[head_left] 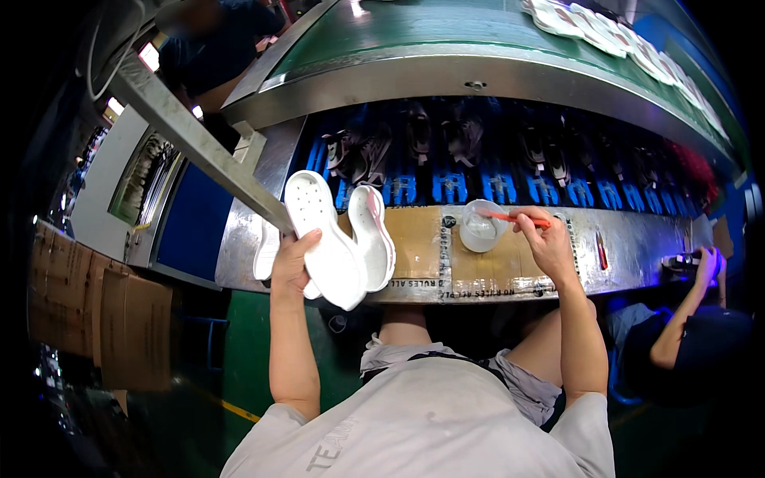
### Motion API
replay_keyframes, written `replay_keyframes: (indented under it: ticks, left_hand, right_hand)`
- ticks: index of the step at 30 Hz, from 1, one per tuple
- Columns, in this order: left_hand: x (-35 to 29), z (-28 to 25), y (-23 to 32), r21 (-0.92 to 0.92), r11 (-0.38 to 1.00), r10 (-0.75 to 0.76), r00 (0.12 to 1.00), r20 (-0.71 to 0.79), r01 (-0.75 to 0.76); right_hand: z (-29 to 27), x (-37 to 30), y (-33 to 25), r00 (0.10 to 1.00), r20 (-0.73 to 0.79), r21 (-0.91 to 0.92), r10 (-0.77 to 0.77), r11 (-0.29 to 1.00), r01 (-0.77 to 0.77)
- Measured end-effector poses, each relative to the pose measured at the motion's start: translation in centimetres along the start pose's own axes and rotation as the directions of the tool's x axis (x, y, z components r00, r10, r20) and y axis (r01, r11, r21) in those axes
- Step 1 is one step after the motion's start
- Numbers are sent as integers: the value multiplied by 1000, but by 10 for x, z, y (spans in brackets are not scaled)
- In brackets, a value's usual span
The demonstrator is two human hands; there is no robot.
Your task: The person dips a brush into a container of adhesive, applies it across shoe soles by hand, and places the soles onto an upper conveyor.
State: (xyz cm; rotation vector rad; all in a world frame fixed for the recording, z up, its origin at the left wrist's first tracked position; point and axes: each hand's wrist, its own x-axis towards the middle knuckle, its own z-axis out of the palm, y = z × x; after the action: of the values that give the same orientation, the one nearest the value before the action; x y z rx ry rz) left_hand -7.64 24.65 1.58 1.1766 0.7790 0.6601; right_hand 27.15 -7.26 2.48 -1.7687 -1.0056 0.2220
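Note:
At the left end of the work surface, my left hand (295, 259) is closed on the edge of a white shoe sole (335, 259), tilted up with small holes near its top. Right beside it is a second white sole (376, 239) with a pinkish inner edge; I cannot tell whether it is held too. Another white sole (265, 253) shows partly behind my left hand. My right hand (548, 243) pinches a thin red-handled brush (514, 218). Its tip reaches into a translucent plastic cup (481, 239) with whitish contents, standing on the cardboard.
Taped cardboard (414, 247) covers part of the metal bench (629, 255), where a red tool (602, 252) lies. Beyond run blue racks (450, 188) carrying several shoes, under a green conveyor (422, 36). A metal bar (199, 147) slants at left. A co-worker's arm (684, 323) is at right.

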Motion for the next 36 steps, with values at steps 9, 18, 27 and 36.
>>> replay_keyframes:
  ticks: [9, 18, 27, 36]
  left_hand:
    - [-48, 82, -20, -529, 703, -5, 748, 663, 474]
    - [-72, 103, -33, -307, 352, -222, 398, 890, 884]
    - [-75, 96, -35, -231, 122, -145, 248, 958, 965]
    - [-51, 119, -26, -268, 885, -82, 695, 714, 380]
  right_hand:
    - [-3, -15, -15, 1000, -9, 192, -19, 981, 20]
    - [-17, 12, -71, 829, 492, 141, -264, 965, 223]
    - [-12, 13, -32, 892, 442, 265, -91, 964, -32]
    - [5, -19, -58, 932, 353, 173, -83, 985, 22]
